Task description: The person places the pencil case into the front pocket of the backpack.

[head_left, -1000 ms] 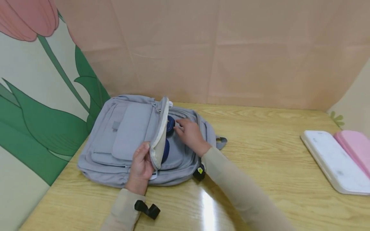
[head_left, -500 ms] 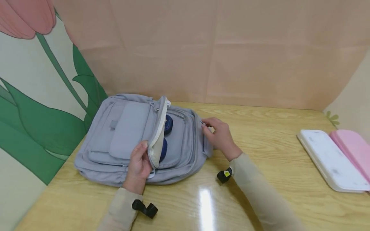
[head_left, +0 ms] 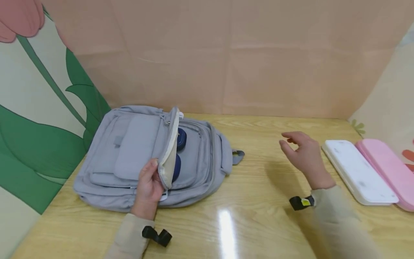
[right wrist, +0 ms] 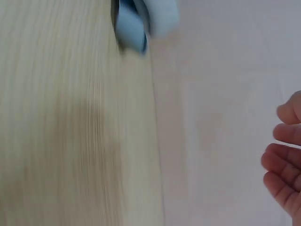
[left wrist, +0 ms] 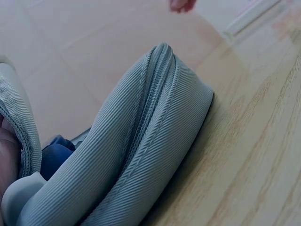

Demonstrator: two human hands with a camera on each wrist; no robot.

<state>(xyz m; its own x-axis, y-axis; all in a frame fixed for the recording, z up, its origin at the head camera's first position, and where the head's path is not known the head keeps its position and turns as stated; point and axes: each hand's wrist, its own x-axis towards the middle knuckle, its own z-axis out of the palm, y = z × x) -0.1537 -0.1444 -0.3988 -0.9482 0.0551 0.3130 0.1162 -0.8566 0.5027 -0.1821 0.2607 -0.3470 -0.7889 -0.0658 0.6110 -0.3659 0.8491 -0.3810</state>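
A grey backpack lies on the table at the left, its front pocket unzipped. My left hand pinches the edge of the pocket flap and holds it up. Two dark blue items show inside: a small rounded case and, partly hidden by the flap, a rounded blue item. My right hand hangs above the table to the right of the backpack, holding nothing, its fingers loosely bent. In the right wrist view its fingers are apart from everything.
On the right, a white flat case lies beside a pink flat case. The backpack's strap loop sticks out over the wooden table. A pinkish cloth backdrop rises behind the table.
My right hand has left the pocket opening and moved right, past the backpack's end, towards the white case. My left hand keeps hold of the flap. The view has turned slightly right.
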